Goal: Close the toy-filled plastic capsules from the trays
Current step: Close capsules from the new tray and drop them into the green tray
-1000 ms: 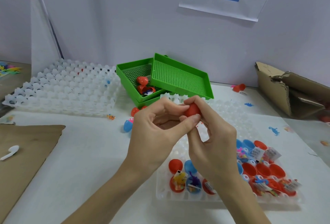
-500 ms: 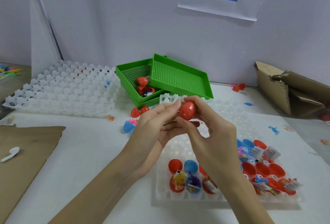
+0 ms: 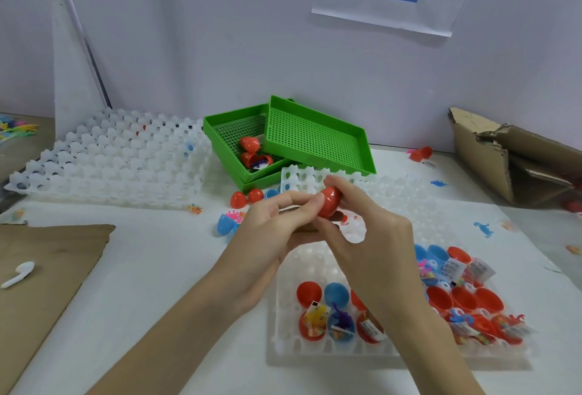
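A closed red capsule (image 3: 329,201) is pinched between the fingertips of my left hand (image 3: 274,237) and my right hand (image 3: 368,243), held above the near white cell tray (image 3: 283,325). That tray holds several open red and blue capsule halves (image 3: 337,294) with small toys and paper slips inside, at its front and right side. Two closed red capsules (image 3: 247,198) and an open blue capsule (image 3: 225,224) lie on the table behind my hands. The stacked green mesh trays (image 3: 311,136) farther back contain red capsules (image 3: 250,144).
A large white cell tray (image 3: 110,158) lies at the back left. Brown cardboard (image 3: 41,268) with a white earbud (image 3: 19,273) sits at the left, and a torn cardboard box (image 3: 516,158) at the right. Small toy figures (image 3: 483,227) are scattered on the white table.
My fingers have shifted on the red capsule, exposing more of it; it now shows as a closed egg between both hands' fingertips. The hands stay in about the same place.
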